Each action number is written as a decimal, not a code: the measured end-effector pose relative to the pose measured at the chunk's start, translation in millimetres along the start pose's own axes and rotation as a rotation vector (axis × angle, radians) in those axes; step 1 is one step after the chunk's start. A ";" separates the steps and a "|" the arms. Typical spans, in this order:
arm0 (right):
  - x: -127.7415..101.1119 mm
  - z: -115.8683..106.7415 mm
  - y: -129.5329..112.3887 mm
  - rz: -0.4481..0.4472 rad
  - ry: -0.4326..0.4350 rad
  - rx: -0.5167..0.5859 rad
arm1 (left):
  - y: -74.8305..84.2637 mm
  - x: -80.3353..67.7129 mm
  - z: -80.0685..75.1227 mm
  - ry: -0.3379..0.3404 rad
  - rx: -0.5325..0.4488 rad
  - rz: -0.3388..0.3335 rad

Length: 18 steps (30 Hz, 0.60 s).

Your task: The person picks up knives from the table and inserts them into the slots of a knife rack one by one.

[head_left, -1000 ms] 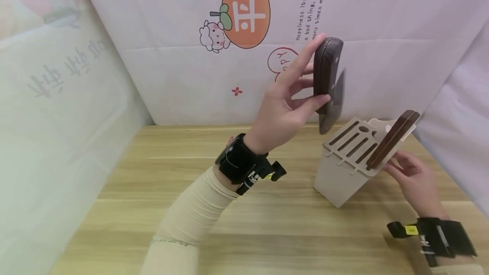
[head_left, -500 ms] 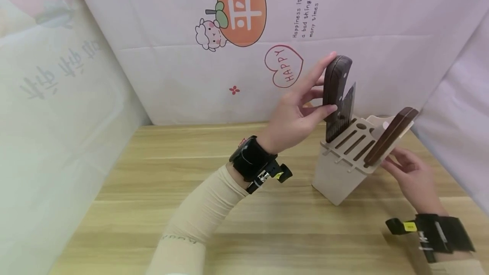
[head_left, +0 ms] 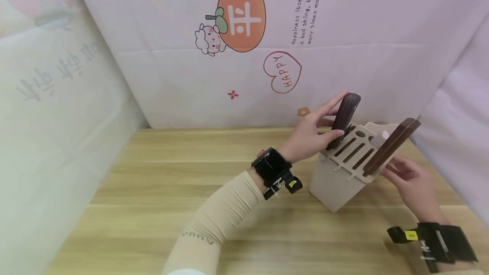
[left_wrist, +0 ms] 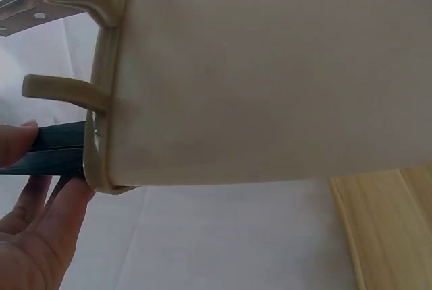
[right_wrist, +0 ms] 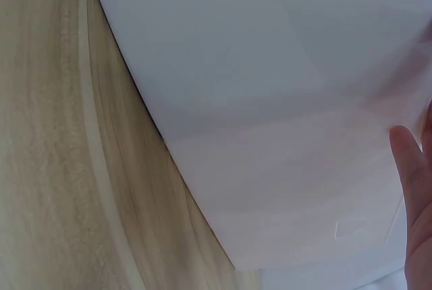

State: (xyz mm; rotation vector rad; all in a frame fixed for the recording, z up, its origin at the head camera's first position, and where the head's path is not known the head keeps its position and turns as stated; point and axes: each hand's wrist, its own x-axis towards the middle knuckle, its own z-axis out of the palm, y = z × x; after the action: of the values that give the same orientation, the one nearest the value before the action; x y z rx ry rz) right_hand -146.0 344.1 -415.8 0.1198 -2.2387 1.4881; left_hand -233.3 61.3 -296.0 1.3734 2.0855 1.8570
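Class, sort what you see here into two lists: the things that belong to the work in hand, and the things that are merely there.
In the work:
left hand
dark-handled knife, gripped, sunk in the block
knife block
right hand beside the block

Merely there:
second knife in the block
wooden table
printed backdrop

Your head camera looks forward and down from above the light wooden tabletop (head_left: 160, 190), taking in both forearms, the beige plastic slotted knife block (head_left: 336, 181) at the right and the pale printed backdrop cloth (head_left: 183, 88) behind. Your left wrist camera sits very close to that same block (left_wrist: 270, 74), facing its plain side wall so that the wall fills most of the view, with your left hand (left_wrist: 34, 236) at the lower left edge. Your right wrist camera points away from the block, close to the table (right_wrist: 61, 168) and the backdrop (right_wrist: 270, 101). The head and left wrist views share the block; all three share table and cloth
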 end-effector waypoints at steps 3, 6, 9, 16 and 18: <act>0.6 -0.6 0.2 -0.003 -0.011 0.111 | -5.4 1.5 2.6 0.007 -0.014 -0.010; 3.2 -1.5 -1.0 -0.015 -0.015 0.218 | -10.1 3.8 5.7 0.007 -0.048 -0.031; 5.6 -1.9 -2.3 -0.028 -0.018 0.214 | -12.5 4.6 8.3 0.017 -0.081 -0.056; 4.7 -1.5 0.8 -0.009 -0.009 0.034 | -19.4 0.4 7.8 0.046 -0.120 -0.127; 3.6 -3.5 3.0 0.001 -0.016 0.068 | -23.9 -1.4 4.9 0.058 -0.126 -0.142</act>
State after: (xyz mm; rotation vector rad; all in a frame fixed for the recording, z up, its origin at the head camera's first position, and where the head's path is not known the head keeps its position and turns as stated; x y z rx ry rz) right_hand -149.1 349.1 -415.8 0.1517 -2.2012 1.5702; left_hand -243.5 66.8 -317.6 1.1275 1.9933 1.9540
